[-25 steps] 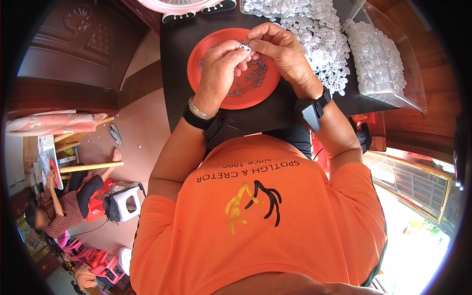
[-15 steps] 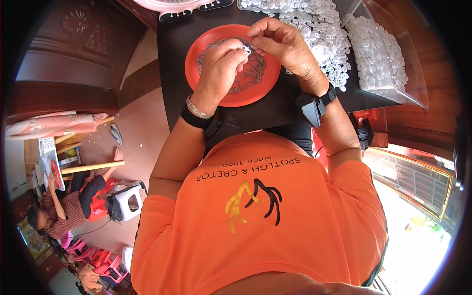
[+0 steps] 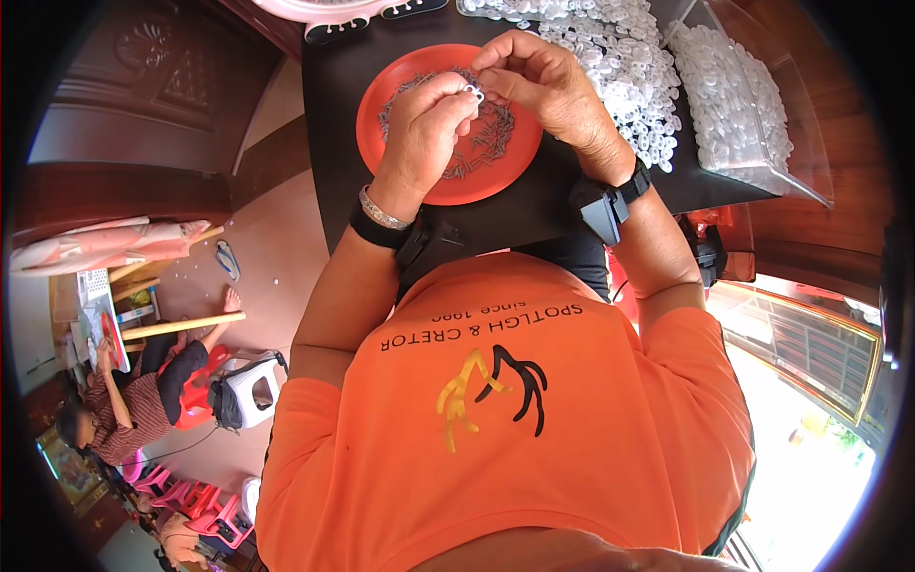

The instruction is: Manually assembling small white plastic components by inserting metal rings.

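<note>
Carefully, I kept both hands over the red plate (image 3: 448, 186) at 12 o'clock: left hand (image 3: 424, 129) and right hand (image 3: 543, 81) pinched together on one small white clip (image 3: 474, 91). Best was steady fingertips, w/ small nails just below.

An orange printed T-shirt (image 3: 534, 410), black wristbands on both wrists and a silver bracelet (image 3: 379, 210).
</note>
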Action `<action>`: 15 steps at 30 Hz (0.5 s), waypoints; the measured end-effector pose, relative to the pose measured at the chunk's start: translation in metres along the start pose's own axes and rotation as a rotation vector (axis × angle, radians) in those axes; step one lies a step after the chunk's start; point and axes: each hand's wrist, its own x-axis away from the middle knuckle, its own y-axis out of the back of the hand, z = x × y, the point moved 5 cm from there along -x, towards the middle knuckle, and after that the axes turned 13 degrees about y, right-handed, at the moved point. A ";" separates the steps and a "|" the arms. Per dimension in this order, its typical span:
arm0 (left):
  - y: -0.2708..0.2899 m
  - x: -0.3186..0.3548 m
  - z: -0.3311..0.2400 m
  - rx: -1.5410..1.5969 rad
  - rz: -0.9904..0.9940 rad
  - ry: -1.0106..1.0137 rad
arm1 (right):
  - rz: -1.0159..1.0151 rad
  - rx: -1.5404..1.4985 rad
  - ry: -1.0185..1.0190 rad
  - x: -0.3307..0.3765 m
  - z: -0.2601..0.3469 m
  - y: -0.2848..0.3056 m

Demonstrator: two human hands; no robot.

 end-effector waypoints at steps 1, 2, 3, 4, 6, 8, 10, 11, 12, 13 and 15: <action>0.000 0.000 0.000 0.004 0.006 -0.003 | 0.011 0.019 -0.002 0.000 0.000 -0.001; 0.000 0.000 0.000 0.004 0.005 -0.002 | 0.012 0.019 -0.002 0.001 0.001 -0.001; -0.001 0.001 -0.001 -0.002 -0.002 -0.005 | 0.004 0.012 0.002 0.001 0.001 -0.001; -0.001 0.002 -0.001 -0.007 -0.010 -0.007 | -0.004 0.006 0.006 0.001 0.001 -0.001; -0.002 0.001 0.000 -0.007 -0.007 -0.030 | 0.000 0.019 0.008 0.001 0.001 -0.001; -0.002 0.000 0.001 -0.006 -0.002 -0.052 | 0.003 0.035 0.009 0.001 0.002 -0.002; -0.002 0.000 0.003 -0.080 0.009 -0.094 | -0.010 0.054 0.009 0.002 0.003 -0.003; -0.002 0.000 0.003 -0.079 0.008 -0.093 | -0.010 0.053 0.008 0.001 0.003 -0.003; -0.002 0.000 0.004 -0.080 0.007 -0.097 | -0.006 0.069 0.017 0.001 0.004 -0.003; -0.003 0.000 0.004 -0.081 0.006 -0.101 | -0.002 0.085 0.026 0.001 0.004 -0.003; -0.004 0.001 0.004 -0.066 -0.004 -0.095 | 0.005 0.090 0.030 0.001 0.004 -0.003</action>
